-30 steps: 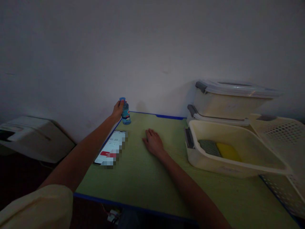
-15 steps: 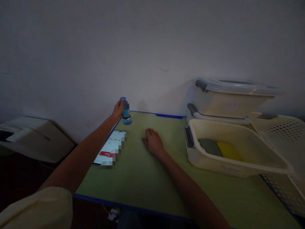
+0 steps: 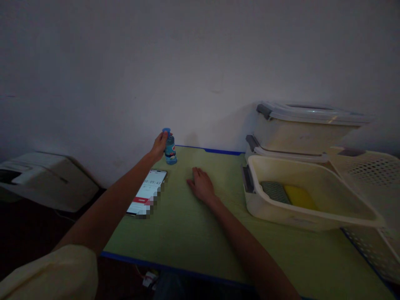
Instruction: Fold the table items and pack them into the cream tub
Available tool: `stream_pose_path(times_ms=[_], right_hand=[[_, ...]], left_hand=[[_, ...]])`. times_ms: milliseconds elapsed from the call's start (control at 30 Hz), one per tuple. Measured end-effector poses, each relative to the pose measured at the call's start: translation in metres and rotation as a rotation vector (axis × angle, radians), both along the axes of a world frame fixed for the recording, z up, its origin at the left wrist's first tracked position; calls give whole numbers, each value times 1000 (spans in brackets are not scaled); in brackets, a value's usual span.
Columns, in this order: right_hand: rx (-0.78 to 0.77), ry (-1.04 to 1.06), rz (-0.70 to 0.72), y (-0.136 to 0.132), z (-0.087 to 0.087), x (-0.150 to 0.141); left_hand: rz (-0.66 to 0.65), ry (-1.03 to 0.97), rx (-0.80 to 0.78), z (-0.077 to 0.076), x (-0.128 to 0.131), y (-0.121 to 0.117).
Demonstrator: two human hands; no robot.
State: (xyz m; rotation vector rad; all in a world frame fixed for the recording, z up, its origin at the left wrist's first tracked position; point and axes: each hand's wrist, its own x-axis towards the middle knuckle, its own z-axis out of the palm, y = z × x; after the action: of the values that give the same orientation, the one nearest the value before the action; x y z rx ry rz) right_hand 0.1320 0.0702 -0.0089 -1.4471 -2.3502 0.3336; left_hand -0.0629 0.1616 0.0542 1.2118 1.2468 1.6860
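My left hand [image 3: 159, 145] is closed around the neck of a small blue bottle [image 3: 170, 151] at the table's far left. The bottle is close to upright, with a blue cap on top; whether its base touches the table I cannot tell. Flat on the green table [image 3: 187, 233], my right hand [image 3: 201, 185] lies with fingers stretched out, holding nothing. Between my left forearm and right hand is a phone [image 3: 151, 187] with a lit timer screen, partly covered by the forearm and by blurred blocks.
At right stands an open cream bin [image 3: 312, 221] with a grey-green sponge-like pad [image 3: 275, 192] and a yellow one [image 3: 300, 197] inside. Lidded boxes [image 3: 306, 135] are stacked behind it. A perforated white basket [image 3: 371, 171] sits far right. A white appliance-like box [image 3: 50, 179] is left of the table.
My left hand has shifted slightly to the right with the bottle. My right hand stays in place. The phone's timer reading has advanced.
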Motion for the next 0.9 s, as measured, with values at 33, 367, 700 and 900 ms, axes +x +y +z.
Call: stream_pose_path(times_ms=[33,367,700,900], right_hand=[[0,4,1,0,0,0],[-13,47,-7,2,-1,0],[-17,61,-11,3,-3,1],[-14,49,-17,2,0,1]], left_hand=[[-13,-6,-3,0,1,-1],[-151,-62,-76,2,11,-10],[-169,-107,-61,0,23,-15],[-224,-120,-61,0,30,-19]])
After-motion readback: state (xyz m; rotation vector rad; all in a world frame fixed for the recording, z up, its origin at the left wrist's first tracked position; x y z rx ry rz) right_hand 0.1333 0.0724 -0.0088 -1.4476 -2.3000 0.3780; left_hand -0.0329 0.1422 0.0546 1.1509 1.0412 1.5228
